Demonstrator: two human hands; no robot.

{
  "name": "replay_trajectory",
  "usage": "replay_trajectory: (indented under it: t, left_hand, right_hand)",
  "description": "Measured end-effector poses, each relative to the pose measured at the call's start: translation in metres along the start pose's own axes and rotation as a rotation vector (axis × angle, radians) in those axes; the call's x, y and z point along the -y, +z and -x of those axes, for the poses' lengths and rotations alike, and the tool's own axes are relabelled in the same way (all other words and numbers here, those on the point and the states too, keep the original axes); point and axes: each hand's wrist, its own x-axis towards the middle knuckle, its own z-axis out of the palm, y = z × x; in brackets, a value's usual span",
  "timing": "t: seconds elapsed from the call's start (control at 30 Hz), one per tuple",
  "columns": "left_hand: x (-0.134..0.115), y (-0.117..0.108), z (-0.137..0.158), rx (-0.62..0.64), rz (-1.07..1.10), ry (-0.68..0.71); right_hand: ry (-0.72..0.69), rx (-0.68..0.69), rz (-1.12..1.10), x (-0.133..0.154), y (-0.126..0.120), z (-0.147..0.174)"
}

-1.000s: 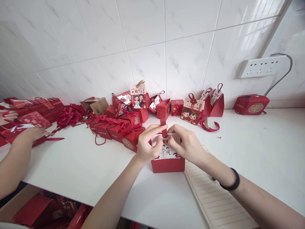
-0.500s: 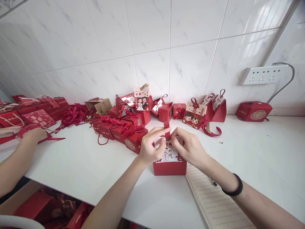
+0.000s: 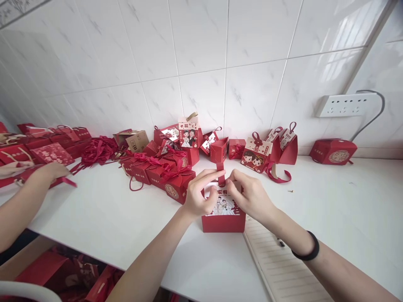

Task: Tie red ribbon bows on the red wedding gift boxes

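A red gift box (image 3: 223,223) with a white panel showing a bride and groom stands upright on the white table in front of me. A dark red ribbon (image 3: 221,171) rises from its top. My left hand (image 3: 201,191) is at the ribbon's left side, its index finger lying across it and its thumb curled in. On the right, my right hand (image 3: 247,188) is closed, thumb and index finger pinched at the top edge of the box beside the ribbon. What exactly those fingertips grip is too small to make out.
Several red boxes with bows (image 3: 157,170) stand to the left, beside a ribbon heap (image 3: 99,150). More boxes line the tiled wall, below a power strip (image 3: 344,105). A lined notebook (image 3: 280,268) lies at right. A co-worker's hands (image 3: 52,174) handle a red box at far left.
My hands stay at the ribbon with almost no movement. The view has shifted slightly. At far left the co-worker's hand has shifted slightly over a red box.
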Motion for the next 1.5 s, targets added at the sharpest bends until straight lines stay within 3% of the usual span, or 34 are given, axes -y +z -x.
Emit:
replay_trajectory:
  t: [0.4,0.6,0.77,0.87,0.97,1.03,1.13,1.33,1.5]
  left_hand:
    - [0.003,0.001,0.001,0.007,0.001,-0.069]
    - [0.003,0.002,0.025,-0.062,0.272,-0.433]
    - [-0.002,-0.014,0.058,0.134,0.372,-0.741]
    - [-0.007,-0.026,0.068,0.253,0.422,-0.795]
    - [-0.01,-0.032,0.072,0.296,0.439,-0.862]
    - [-0.013,-0.034,0.073,0.221,0.424,-0.935]
    - [-0.026,-0.038,0.071,0.012,0.542,-1.054]
    - [-0.091,-0.074,0.056,-0.438,1.083,-1.43]
    - [-0.135,-0.101,0.057,-0.673,1.148,-1.567]
  right_hand:
    - [-0.016,0.062,-0.031,-0.006,-0.002,-0.001]
    - [0.011,0.006,0.071,0.003,0.004,0.004]
    - [-0.04,-0.1,0.142,-0.003,-0.009,0.02]
    - [0.144,-0.172,0.178,-0.027,-0.026,0.04]
    - [0.484,0.078,0.358,-0.051,-0.035,0.059]
    - [0.63,0.318,0.484,-0.058,-0.034,0.067]
    - [0.616,0.53,0.553,-0.056,-0.026,0.07]
    - [0.519,0.603,0.53,-0.055,-0.022,0.07]
    - [0.564,0.569,0.486,-0.071,-0.021,0.074]
